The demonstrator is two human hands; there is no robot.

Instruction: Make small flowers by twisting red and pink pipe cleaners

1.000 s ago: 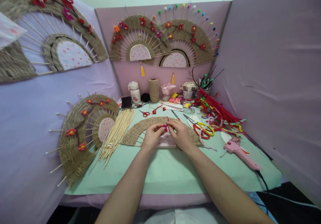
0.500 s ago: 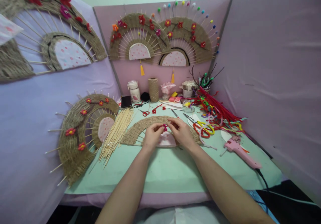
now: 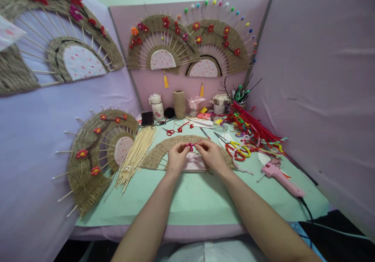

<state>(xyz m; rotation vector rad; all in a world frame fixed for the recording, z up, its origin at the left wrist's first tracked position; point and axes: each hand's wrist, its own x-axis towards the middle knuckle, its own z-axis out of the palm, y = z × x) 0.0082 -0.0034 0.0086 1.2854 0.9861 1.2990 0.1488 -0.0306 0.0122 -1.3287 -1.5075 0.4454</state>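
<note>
Both my hands meet over the middle of the green table mat (image 3: 193, 199). My left hand (image 3: 175, 159) and my right hand (image 3: 211, 156) pinch a small pink pipe-cleaner piece (image 3: 191, 146) between their fingertips, with a short free end sticking up to the right. Right beneath them lies a half-round woven jute fan (image 3: 159, 152) with a pink dotted centre (image 3: 193, 164), partly hidden by my hands.
A bundle of bamboo sticks (image 3: 136, 155) lies left of the fan. A finished fan (image 3: 93, 156) leans on the left wall. Scissors (image 3: 238, 151), a heap of coloured pipe cleaners (image 3: 254, 133) and a pink glue gun (image 3: 279, 178) sit right. A twine spool (image 3: 179, 104) and jars stand behind.
The hands have stayed over the fan, working the pink piece; it has shifted slightly upward and its free end now points up to the right.
</note>
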